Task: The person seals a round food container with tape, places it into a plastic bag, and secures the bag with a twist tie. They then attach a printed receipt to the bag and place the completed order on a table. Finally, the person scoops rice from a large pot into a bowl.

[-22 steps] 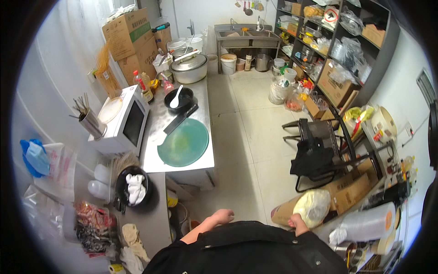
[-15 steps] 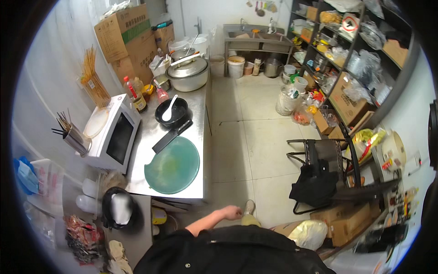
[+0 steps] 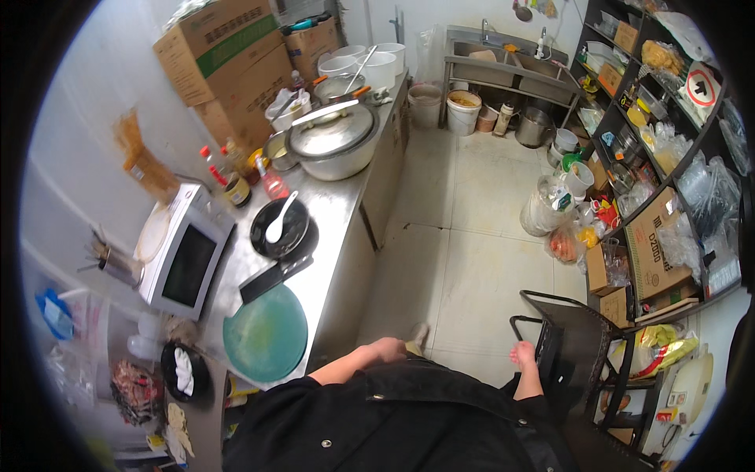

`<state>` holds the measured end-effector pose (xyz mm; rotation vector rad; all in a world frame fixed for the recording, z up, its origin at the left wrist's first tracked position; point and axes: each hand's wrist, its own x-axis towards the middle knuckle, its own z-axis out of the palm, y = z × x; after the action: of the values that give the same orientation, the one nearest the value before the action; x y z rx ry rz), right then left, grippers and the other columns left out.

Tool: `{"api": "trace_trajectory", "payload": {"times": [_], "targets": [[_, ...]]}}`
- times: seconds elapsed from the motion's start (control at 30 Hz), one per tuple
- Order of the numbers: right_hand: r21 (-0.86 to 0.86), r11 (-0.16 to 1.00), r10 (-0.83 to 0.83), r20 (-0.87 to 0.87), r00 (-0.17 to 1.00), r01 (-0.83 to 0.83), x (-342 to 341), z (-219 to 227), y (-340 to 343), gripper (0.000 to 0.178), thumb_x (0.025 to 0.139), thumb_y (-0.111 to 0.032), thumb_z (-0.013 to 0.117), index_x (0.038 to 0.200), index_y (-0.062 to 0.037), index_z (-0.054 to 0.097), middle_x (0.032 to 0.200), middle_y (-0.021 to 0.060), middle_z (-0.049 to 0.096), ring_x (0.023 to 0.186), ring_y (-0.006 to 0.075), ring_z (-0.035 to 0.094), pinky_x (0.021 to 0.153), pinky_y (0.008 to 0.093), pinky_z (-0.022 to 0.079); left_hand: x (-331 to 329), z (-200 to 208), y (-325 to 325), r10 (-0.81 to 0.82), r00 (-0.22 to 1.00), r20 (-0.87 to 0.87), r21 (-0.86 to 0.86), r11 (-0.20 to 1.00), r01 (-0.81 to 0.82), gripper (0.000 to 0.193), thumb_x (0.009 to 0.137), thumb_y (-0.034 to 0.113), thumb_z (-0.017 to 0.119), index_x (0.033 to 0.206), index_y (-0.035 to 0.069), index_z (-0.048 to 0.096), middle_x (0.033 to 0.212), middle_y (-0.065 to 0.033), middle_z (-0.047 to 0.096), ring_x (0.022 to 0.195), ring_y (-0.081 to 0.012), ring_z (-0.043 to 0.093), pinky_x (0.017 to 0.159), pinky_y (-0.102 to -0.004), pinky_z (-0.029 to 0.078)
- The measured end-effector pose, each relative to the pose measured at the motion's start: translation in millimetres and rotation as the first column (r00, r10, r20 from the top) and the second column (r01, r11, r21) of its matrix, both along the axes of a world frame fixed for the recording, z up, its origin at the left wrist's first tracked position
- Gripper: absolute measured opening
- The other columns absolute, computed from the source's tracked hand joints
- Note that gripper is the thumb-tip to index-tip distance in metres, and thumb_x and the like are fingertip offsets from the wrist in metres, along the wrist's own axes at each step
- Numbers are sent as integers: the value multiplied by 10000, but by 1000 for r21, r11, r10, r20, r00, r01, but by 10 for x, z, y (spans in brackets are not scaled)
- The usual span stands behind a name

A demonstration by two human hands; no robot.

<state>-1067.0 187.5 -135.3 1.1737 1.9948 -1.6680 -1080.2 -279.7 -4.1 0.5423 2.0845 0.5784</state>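
My left hand [image 3: 387, 350] hangs low in front of my body, fingers loosely curled, with nothing visible in it. It is nearest the counter's near right corner, apart from it. My right hand [image 3: 521, 355] is closed like a fist beside the black chair [image 3: 578, 346], and I see nothing in it. On the steel counter [image 3: 334, 259] lies a round green cutting board [image 3: 267, 334] with a piece cut out of its edge. A cleaver [image 3: 271, 277] lies along the board's far edge. Behind it sits a black bowl [image 3: 263, 238] with a white spoon [image 3: 281, 218] in it.
A white microwave [image 3: 185, 252] stands left of the board. Farther back are a lidded pot [image 3: 334, 145], sauce bottles [image 3: 230, 181] and cardboard boxes [image 3: 224, 55]. A steel sink [image 3: 507, 71] is at the far wall. Loaded shelves [image 3: 645, 141] line the right.
My view has shifted and turned, and the chair now appears closer. My right hand has come into view beside it. The left hand stays low; the counter items keep their arrangement.
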Motion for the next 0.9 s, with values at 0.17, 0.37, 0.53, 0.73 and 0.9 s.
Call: {"api": "trace_trajectory", "payload": {"times": [0.17, 0.37, 0.53, 0.73, 0.9], "targets": [[28, 983, 182, -32, 983, -181, -1035, -114, 100, 101, 839, -92, 469, 789, -49, 546, 603, 83, 548, 481, 188, 537, 404, 304, 434, -1327, -69, 252, 130, 991, 19, -29, 991, -130, 344, 775, 308, 551, 1020, 83, 637, 961, -157, 641, 919, -312, 603, 804, -387, 468], [429, -160, 920, 391, 23, -889, -1643, 174, 287, 239, 781, -166, 481, 639, -55, 637, 623, 127, 615, 604, 240, 625, 525, 379, 490, -2815, -35, 529, 224, 957, -183, 31, 975, -222, 310, 719, 226, 523, 948, 68, 660, 931, -186, 635, 922, -325, 598, 825, -390, 463], [145, 356, 849, 364, 384, -923, -2802, -16, 793, 235, 776, -184, 491, 646, -68, 648, 648, 123, 627, 614, 238, 628, 527, 378, 487, -3647, -85, 738, 436, 870, -228, 64, 899, -434, 334, 771, 282, 541, 1012, 67, 625, 940, -144, 646, 916, -314, 599, 806, -382, 471], [263, -655, 708, 544, -452, -709, -4705, -508, 1389, 231, 770, -206, 503, 655, -83, 662, 678, 119, 642, 627, 236, 632, 530, 377, 484, -3507, -46, 864, 726, 683, -78, -9, 685, -729, 338, 747, 234, 548, 1030, 63, 620, 993, -164, 628, 979, -318, 575, 853, -394, 454], [520, 57, 922, 300, 244, -852, -6868, -177, 305, 244, 766, -200, 488, 725, -11, 635, 725, 201, 623, 697, 319, 625, 609, 435, 469, -3181, 66, 847, 834, 551, -6, -32, 551, -834, 348, 760, 285, 557, 1018, 63, 631, 999, -162, 630, 970, -312, 583, 851, -382, 452]]}}
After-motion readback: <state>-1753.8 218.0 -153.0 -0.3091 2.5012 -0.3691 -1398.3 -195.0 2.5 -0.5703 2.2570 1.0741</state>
